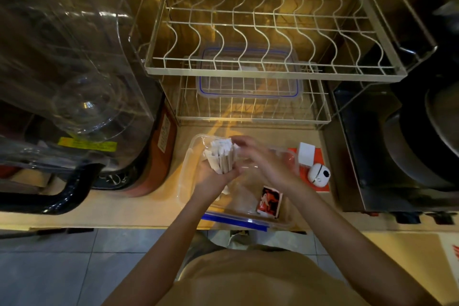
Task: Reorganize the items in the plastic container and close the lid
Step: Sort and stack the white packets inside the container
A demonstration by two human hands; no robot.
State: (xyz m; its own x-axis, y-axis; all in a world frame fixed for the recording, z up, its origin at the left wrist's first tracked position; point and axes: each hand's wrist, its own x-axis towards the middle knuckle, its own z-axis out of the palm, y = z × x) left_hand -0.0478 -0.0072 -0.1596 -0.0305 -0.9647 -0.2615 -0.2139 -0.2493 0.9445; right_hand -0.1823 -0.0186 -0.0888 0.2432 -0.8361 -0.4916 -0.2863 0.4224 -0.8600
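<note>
A clear plastic container [185, 176] with a blue clip along its near edge stands on the counter in front of me. Above it my left hand [211, 177] grips a bundle of white and tan paper sachets [221, 156], held upright. My right hand [258, 159] touches the top and side of that bundle with bent fingers. A red and black packet [270, 202] lies in the container's near right corner. The clear lid [248, 82] with a blue seal rests on the lower wire rack behind.
A two-tier wire dish rack [273, 71] stands at the back. A large clear jug appliance [74, 82] fills the left. At the right are a white box [306, 154] and a round white gadget [319, 173] on an orange card, then a dark appliance [409, 144].
</note>
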